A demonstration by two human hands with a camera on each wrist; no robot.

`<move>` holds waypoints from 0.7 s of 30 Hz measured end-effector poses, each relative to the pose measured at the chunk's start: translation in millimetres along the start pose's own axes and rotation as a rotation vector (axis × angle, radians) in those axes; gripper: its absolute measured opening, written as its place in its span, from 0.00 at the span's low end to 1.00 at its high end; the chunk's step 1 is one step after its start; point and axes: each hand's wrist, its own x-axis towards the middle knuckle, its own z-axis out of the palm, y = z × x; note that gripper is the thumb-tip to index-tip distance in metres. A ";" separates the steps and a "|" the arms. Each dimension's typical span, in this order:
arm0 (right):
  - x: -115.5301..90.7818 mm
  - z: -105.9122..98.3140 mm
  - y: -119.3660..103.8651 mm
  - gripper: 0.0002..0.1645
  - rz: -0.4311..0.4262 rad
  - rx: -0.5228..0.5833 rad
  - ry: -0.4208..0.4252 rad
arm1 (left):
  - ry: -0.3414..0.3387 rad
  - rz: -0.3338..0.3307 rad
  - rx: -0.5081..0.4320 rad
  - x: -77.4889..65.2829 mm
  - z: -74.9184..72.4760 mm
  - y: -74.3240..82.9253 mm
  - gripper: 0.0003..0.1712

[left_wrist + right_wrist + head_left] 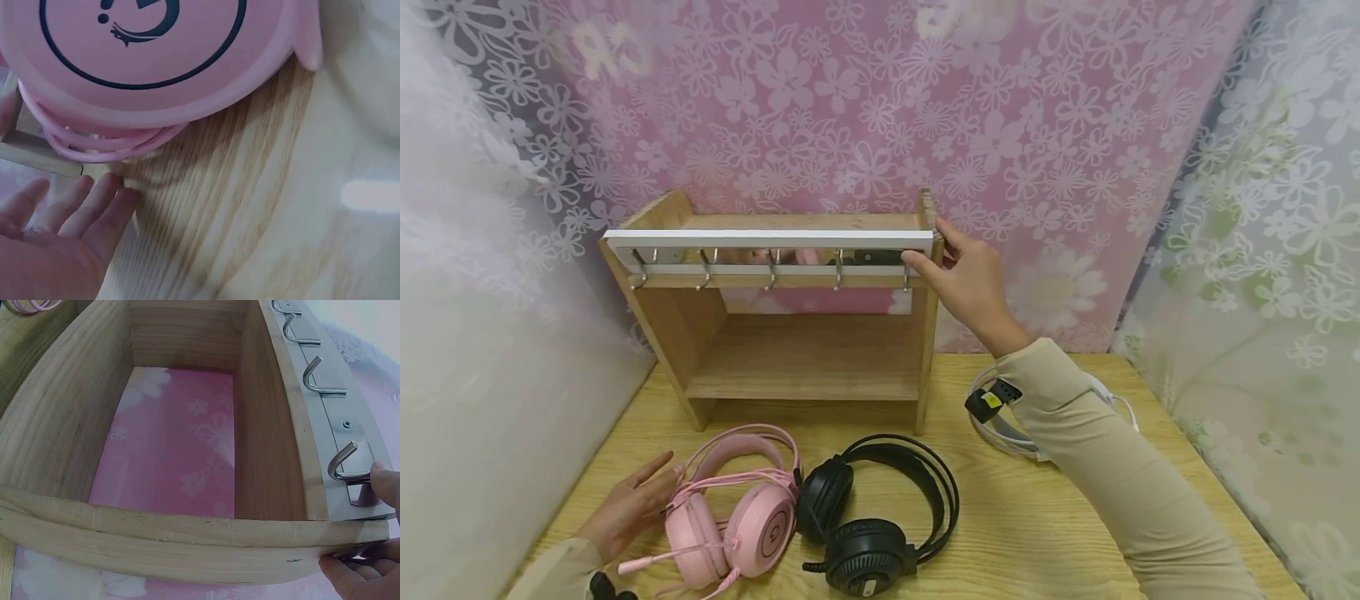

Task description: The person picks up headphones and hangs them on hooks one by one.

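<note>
A hook rail (pixel 737 242) with several metal hooks runs along the upper front of a wooden shelf (pixel 805 350). My right hand (pixel 973 279) grips the rail's right end. Its thumb rests by the last hook (pixel 350 465), while the other fingers (pixel 340 575) bend round the shelf's side panel. Beside a pink headset (pixel 767 525) on the table, my left hand (pixel 632 504) lies with fingers extended. In the left wrist view those fingers hold nothing, and the pink ear cup is just above them. Whether they touch the headset cannot be told.
A black headset (pixel 868 554) lies right of the pink one, close against it. Partly behind my right forearm is a white headset (pixel 1011 442). Floral sheets (pixel 850 108) enclose the wooden table (pixel 1000 533) at the back and sides.
</note>
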 end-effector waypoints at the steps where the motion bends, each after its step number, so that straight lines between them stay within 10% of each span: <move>1: -0.1 0.0 -0.2 0.42 -0.001 -0.001 0.002 | 0.000 -0.008 -0.012 1.1 0.4 -0.9 0.44; 12: -1.3 -0.6 -2.1 0.42 -0.004 -0.001 0.015 | 0.012 -0.046 -0.129 10.6 1.7 -7.3 0.39; 21: -1.5 0.0 -0.6 0.42 -0.005 0.005 0.011 | -0.088 -0.039 -0.239 8.7 -1.8 -13.2 0.11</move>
